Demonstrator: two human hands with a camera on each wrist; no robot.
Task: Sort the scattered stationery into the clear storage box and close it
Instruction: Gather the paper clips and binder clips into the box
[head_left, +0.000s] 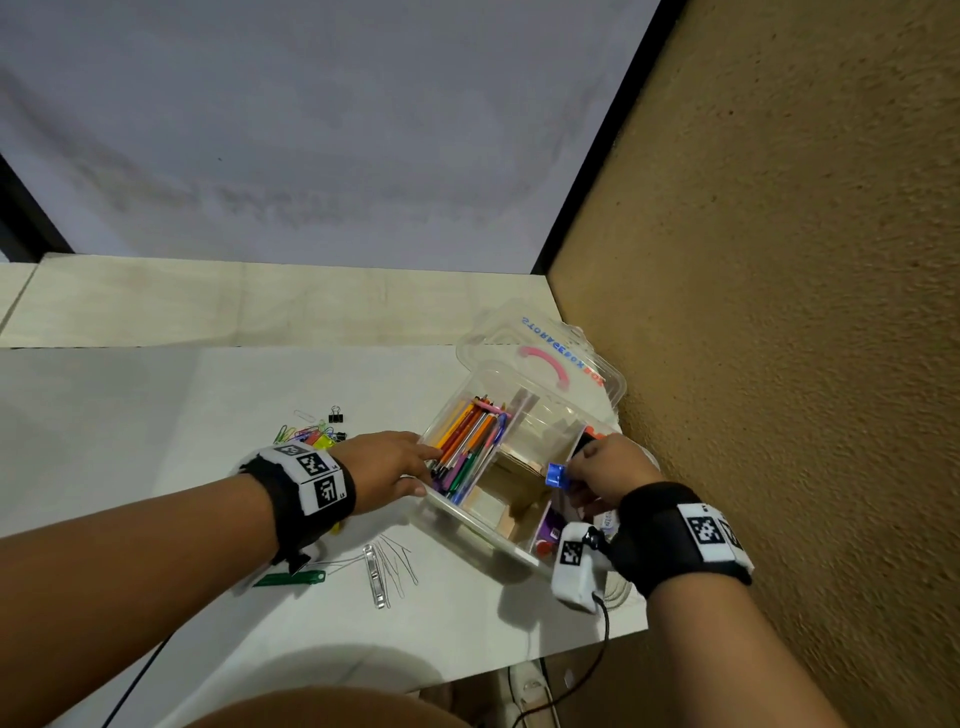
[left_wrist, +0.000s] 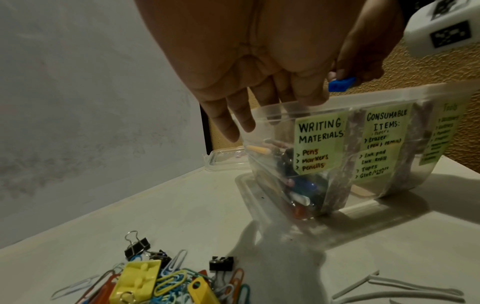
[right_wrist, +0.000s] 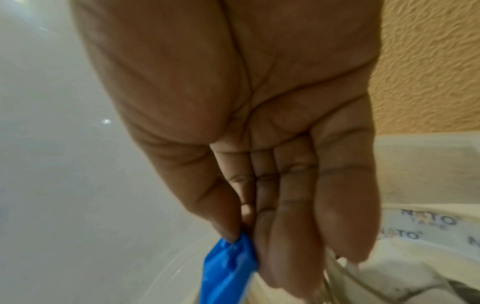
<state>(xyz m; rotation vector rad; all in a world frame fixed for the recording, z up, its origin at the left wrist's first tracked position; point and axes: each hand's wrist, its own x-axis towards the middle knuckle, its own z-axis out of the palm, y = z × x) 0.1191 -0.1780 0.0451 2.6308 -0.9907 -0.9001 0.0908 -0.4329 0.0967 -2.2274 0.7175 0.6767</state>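
Observation:
The clear storage box (head_left: 470, 525) stands open at the table's right end and has three compartments. Its left compartment holds coloured pens and pencils (head_left: 467, 447). Green labels on the front wall (left_wrist: 320, 144) read Writing Materials, Consumable Items and Tools. My left hand (head_left: 423, 467) rests with straight fingers (left_wrist: 244, 121) on the box's left rim. My right hand (head_left: 571, 475) hovers over the right side of the box. Its thumb and forefinger pinch a small blue plastic piece (head_left: 556, 475) (right_wrist: 228, 271), also seen in the left wrist view (left_wrist: 340, 84).
The box's lid (head_left: 545, 353), with a pink handle, lies behind the box against the tan wall (head_left: 779, 364). Coloured paper clips and black binder clips (head_left: 317, 434) (left_wrist: 168, 283) lie left of the box. A green piece (head_left: 291, 578) and metal fasteners (head_left: 382, 571) lie nearer me. A tape roll (right_wrist: 428, 226) sits inside the box.

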